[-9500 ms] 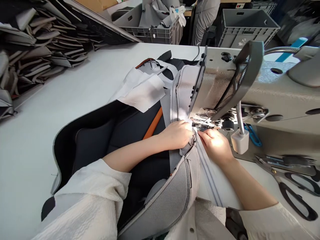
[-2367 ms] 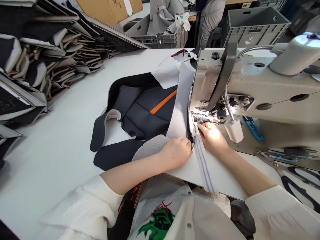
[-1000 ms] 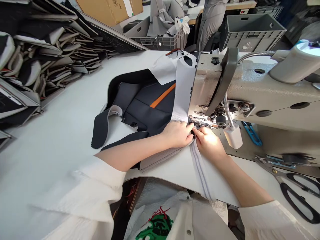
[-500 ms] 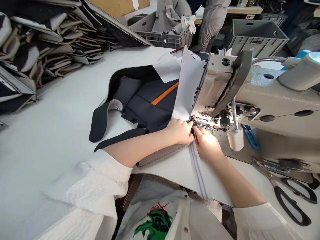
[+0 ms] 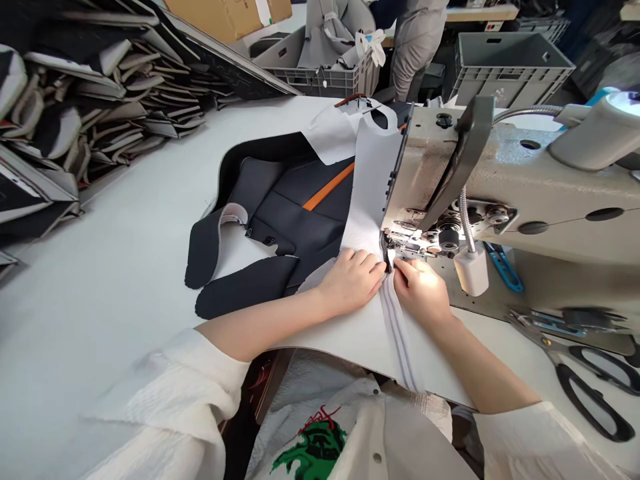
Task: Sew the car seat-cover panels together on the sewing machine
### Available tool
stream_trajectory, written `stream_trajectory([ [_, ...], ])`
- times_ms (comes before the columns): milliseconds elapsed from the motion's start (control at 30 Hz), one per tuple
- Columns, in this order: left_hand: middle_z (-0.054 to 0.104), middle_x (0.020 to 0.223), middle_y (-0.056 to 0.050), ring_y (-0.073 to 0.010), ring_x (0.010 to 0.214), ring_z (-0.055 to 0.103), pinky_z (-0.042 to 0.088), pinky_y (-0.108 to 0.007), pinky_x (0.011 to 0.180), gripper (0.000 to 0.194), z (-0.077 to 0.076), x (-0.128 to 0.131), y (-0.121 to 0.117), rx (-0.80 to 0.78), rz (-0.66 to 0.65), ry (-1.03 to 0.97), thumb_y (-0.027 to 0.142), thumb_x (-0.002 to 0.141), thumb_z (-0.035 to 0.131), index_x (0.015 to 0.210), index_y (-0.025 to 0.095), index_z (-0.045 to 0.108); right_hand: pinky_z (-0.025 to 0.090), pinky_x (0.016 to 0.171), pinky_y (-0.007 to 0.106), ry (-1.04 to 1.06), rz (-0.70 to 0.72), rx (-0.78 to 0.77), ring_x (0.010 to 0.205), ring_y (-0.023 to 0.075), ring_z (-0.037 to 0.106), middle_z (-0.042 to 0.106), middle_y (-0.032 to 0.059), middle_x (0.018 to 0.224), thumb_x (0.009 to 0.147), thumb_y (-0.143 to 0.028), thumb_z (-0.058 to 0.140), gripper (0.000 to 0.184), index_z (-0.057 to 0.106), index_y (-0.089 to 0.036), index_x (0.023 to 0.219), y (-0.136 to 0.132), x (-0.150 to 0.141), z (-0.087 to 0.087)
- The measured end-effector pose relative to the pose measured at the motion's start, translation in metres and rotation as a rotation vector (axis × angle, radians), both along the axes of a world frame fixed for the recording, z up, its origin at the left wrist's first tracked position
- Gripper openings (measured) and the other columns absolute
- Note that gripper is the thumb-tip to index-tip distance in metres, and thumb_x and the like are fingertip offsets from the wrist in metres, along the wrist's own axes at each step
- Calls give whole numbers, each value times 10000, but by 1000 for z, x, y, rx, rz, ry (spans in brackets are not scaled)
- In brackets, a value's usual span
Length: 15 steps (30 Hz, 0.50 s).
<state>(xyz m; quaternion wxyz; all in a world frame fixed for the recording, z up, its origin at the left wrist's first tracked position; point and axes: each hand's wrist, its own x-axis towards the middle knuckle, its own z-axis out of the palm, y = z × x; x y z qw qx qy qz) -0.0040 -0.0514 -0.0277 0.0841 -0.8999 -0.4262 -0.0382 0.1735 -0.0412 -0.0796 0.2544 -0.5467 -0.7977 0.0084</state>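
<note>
A black padded seat cover (image 5: 300,220) with an orange stripe and pale grey backing lies left of the sewing machine (image 5: 500,180). One pale edge of it runs along the machine's needle and presser foot area (image 5: 395,243). My left hand (image 5: 353,280) rests palm down on this edge, its fingers bent together and gripping the fabric just in front of the needle area. With thumb and forefinger, my right hand (image 5: 423,290) pinches a white strip with purple lines (image 5: 397,337), which hangs toward the table's front edge. The fingertips of both hands nearly meet.
Large scissors (image 5: 580,367) and a blue thread snipper (image 5: 505,270) lie at right. Stacked padded pieces (image 5: 120,100) fill the back left. Behind the table are grey crates (image 5: 510,67), a cardboard box (image 5: 227,17) and another person's legs (image 5: 420,40).
The cover's edge has shifted toward me, with its far end now showing a curved cutout. My left hand has drawn back from the needle; my right hand has moved slightly nearer me.
</note>
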Motion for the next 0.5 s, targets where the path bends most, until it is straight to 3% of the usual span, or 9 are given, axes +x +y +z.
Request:
stream_trajectory([
  [167, 540, 900, -73, -223, 866, 480, 304, -362, 710, 293, -5, -2, -1, -1, 15, -66, 308, 939, 340, 1018, 172, 587, 457, 670, 277, 154, 68, -31, 798, 188, 608, 666, 61, 832, 881, -226, 420, 292, 652, -149, 1042, -5, -7, 0],
  [400, 558, 890, -76, -223, 868, 497, 354, -381, 736, 309, -18, 5, 20, 9, 26, -134, 297, 933, 343, 870, 158, 612, 439, 604, 270, -103, 109, -14, 743, 192, 588, 613, 64, 776, 897, -215, 424, 322, 638, -148, 1128, 3, -6, 8],
  [500, 570, 1042, -103, -238, 991, 500, 390, -393, 821, 286, -17, 3, 21, 22, 2, -128, 297, 925, 373, 938, 143, 613, 436, 630, 271, -167, 114, 6, 769, 200, 581, 598, 67, 782, 898, -215, 432, 337, 619, -148, 1171, 7, -4, 8],
])
